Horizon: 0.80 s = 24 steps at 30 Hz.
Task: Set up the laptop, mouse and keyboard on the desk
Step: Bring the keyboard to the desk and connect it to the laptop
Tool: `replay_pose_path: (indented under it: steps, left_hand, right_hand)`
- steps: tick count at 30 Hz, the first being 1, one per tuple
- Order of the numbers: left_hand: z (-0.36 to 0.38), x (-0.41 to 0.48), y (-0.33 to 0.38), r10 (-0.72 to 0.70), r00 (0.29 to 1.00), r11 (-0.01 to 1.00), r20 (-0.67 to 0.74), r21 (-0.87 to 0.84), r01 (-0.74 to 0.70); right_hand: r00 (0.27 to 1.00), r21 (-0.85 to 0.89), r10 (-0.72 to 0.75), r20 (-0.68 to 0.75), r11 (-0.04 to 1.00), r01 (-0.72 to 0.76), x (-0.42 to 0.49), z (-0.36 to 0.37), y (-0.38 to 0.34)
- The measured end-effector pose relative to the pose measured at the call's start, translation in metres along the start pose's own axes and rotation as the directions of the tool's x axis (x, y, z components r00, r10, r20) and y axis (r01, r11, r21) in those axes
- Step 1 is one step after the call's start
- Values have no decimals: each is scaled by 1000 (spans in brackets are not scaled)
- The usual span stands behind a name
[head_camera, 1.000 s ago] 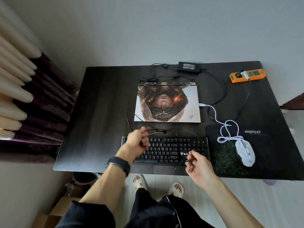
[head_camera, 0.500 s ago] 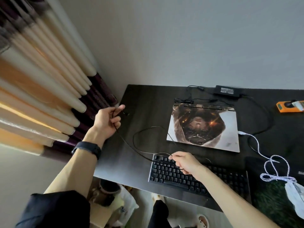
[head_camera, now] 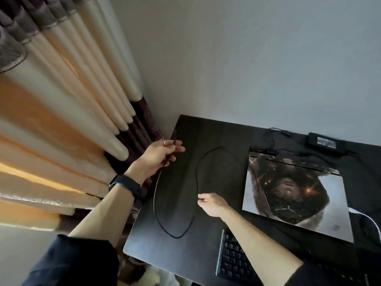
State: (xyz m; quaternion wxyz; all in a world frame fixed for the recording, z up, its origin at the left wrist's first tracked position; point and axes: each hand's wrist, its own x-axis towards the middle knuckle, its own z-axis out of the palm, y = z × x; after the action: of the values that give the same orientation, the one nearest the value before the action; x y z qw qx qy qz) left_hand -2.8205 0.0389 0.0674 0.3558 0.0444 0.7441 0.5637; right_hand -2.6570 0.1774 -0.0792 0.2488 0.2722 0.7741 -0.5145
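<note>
Both hands pinch the black cable (head_camera: 155,203): left hand (head_camera: 157,158), right hand (head_camera: 212,204).

A dark desk (head_camera: 231,178) stands against a plain grey wall (head_camera: 247,58), beside warm-lit cream-and-purple curtains (head_camera: 72,104).

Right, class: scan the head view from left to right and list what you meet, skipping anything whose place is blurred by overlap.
Curtain → left hand, gripping the black cable → right hand, pinching the same cable → laptop.
</note>
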Motion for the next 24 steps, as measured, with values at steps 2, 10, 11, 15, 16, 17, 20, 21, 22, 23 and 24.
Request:
replay_pose_path:
  steps: [2, 10, 11, 15, 16, 17, 20, 21, 22, 23, 24]
  left_hand:
    - [-12, 18, -8, -6, 999, 989, -35, 151, 11]
    - [-1, 70, -60, 58, 997, 936, -56, 349, -34]
    - [4, 75, -65, 61, 997, 931, -35, 362, -44]
    - [21, 89, -68, 84, 996, 910, 17, 405, -84]
    - [24, 89, -65, 103, 995, 905, 10, 413, -98]
    - [26, 90, -62, 116, 993, 902, 6, 418, -108]
    - [29, 95, -57, 138, 990, 889, 8, 439, -128]
    - [29, 96, -57, 139, 990, 883, 15, 450, -130]
    - [30, 95, -59, 137, 990, 878, 24, 460, -133]
    - [31, 93, -61, 133, 991, 873, 32, 470, -132]
    - [31, 91, -65, 127, 991, 867, 38, 480, -130]
  right_hand:
    - [984, -187, 35, -176, 980, -68, 11, 6, 9]
    - [583, 181, 373, -722, 915, -361, -2, -52, 101]
    - [624, 156, 381, -682, 910, -385, -1, -58, 111]
    - [806, -165, 96, -584, 958, -234, -1, -49, 118]
    - [848, -267, 18, -530, 945, -187, -2, -37, 115]
    - [888, -360, -36, -458, 921, -148, -2, -23, 116]
    - [951, -523, -59, -305, 845, -115, -4, 17, 118]
    - [956, -538, -59, -287, 836, -110, -5, 27, 121]
    - [958, -536, -49, -282, 837, -115, -6, 32, 123]
    - [957, -525, -42, -288, 843, -121, -7, 35, 126]
    - [955, -509, -19, -297, 849, -142, -8, 35, 126]
